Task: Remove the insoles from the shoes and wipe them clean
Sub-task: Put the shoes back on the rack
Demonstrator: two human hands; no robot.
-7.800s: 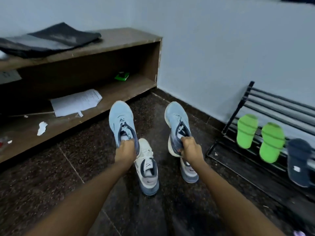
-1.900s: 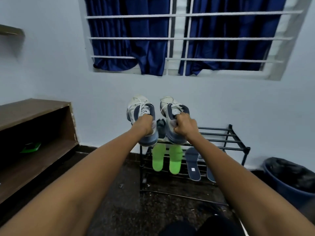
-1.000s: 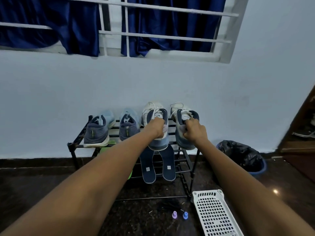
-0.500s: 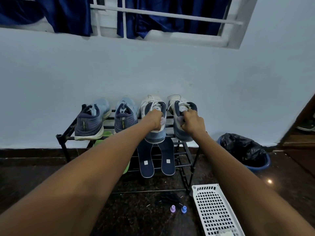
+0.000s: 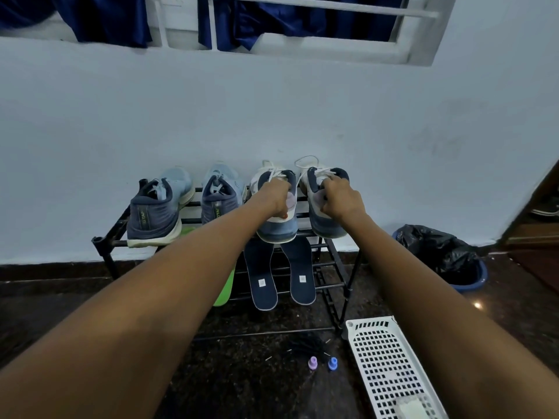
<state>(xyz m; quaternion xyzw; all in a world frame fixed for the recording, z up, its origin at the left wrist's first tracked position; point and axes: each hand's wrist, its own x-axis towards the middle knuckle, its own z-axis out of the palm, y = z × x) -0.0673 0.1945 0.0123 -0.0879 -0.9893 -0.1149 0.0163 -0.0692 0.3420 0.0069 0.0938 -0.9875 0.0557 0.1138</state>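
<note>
Since ~2 s ago the white pair's come out of mid-air and over to the rack top; vs 0.5 s ago hardly anything's shifted. Watching remotely: left hand [image 5: 273, 197] is wrapped round the heel of the left white shoe [image 5: 278, 229], fingers over the collar, thumb down the back. Right hand [image 5: 341, 200] grips the right white shoe [image 5: 326, 225] the same way, fingers hooked into the collar. Both shoes sit heel-first twd the cam at the 3 o'clock end of the shoe rack [image 5: 106, 241] top tier, heels poking over the front rail. Can't tell if they touch each other.

Blue pair's at their 9 o'clock: far blue shoe [image 5: 155, 210] at the rack's end, near blue shoe [image 5: 218, 204] just beside the white ones.

Insoles: navy insole [image 5: 262, 276] and second navy insole [image 5: 302, 273] lean on the lower rails at 6 o'clock of the white pair. Green insole [image 5: 224, 293] peeks out at their 9 o'clock, mostly behind the left forearm.

Floor: white perforated basket [image 5: 382, 367] at 5 o'clock of the rack, bin w/ black bag [image 5: 438, 252] at 3 o'clock, purple cap [image 5: 312, 362] and blue cap [image 5: 332, 363] side by side at 6.
</note>
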